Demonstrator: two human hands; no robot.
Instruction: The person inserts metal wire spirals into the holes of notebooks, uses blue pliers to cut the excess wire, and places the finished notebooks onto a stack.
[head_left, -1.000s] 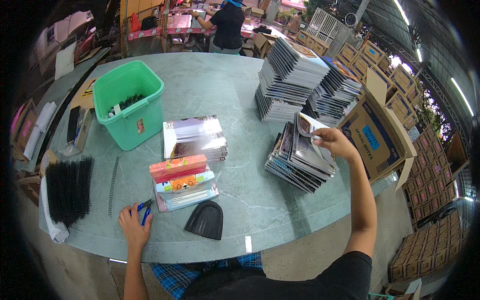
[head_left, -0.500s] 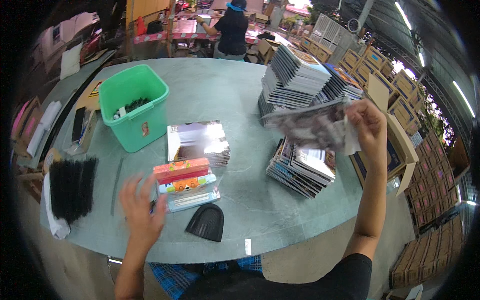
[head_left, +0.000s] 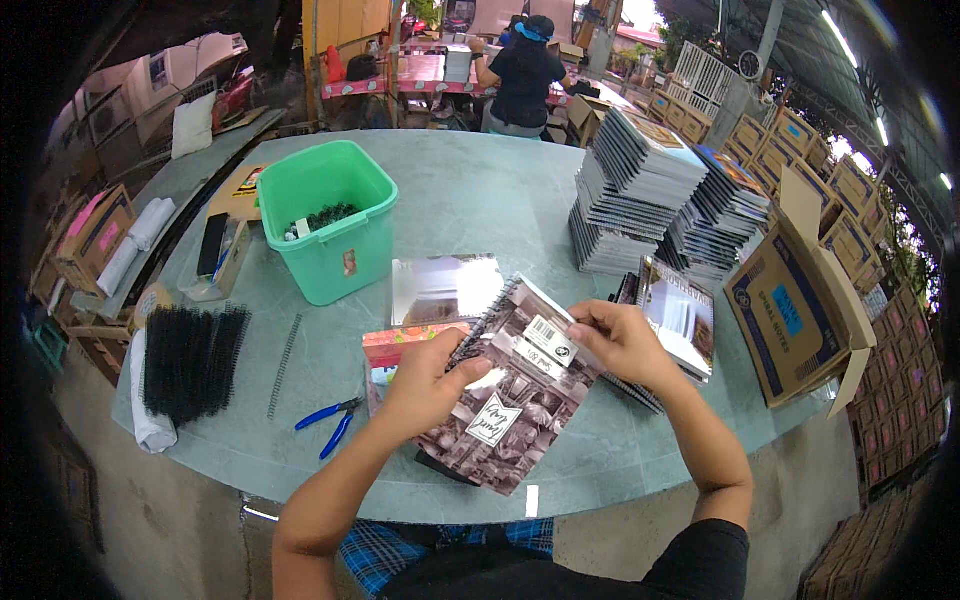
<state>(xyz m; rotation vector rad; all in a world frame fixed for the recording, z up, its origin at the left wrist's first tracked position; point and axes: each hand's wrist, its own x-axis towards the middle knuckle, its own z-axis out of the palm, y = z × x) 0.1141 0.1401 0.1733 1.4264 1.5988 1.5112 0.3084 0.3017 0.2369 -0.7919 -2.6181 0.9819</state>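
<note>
A spiral notebook [head_left: 545, 415] with a brownish photo cover and a white label hangs tilted above the near table, held by both hands. My left hand [head_left: 432, 385] grips its coil-bound left edge, thumb on the cover. The fingers of my right hand [head_left: 625, 343] pinch its upper right edge by the label. Behind my left hand, a red-orange patterned box [head_left: 405, 343] is partly covered. Left of my left forearm lie blue-handled pliers [head_left: 335, 428] and a single black coil [head_left: 287, 365]. A dark flat piece under the notebook is mostly hidden.
Notebooks lie beyond my left hand [head_left: 447, 285] and by my right wrist [head_left: 680, 315]. Tall notebook stacks [head_left: 635, 190] stand at the far right, beside an open carton [head_left: 800, 320]. A green bin [head_left: 335, 255] and a black coil bundle [head_left: 195, 365] are leftward. Another person [head_left: 525, 85] works beyond.
The notebook has come from the right to the middle, in front of me. My left hand has moved right and taken hold of its bound edge. The pliers have come into sight.
</note>
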